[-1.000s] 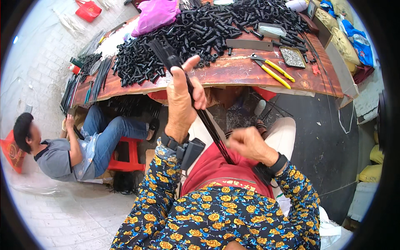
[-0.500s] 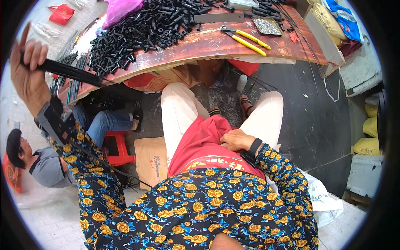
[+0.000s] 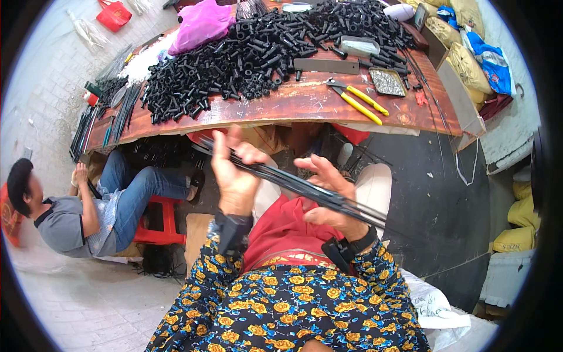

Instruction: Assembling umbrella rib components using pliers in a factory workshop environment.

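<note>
A reddish table (image 3: 287,107) heaped with black parts (image 3: 229,67) stands beyond the hands (image 3: 236,186).

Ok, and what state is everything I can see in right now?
Black rod bundle: slanting, splayed at right end
Left hand: bundle across it, grip unclear
Right hand: open
Yellow-handled pliers: lying flat, handles spread
Small square tray: filled with silvery pieces
Pink plastic bag: crumpled
Black tubular parts: loosely heaped
</note>
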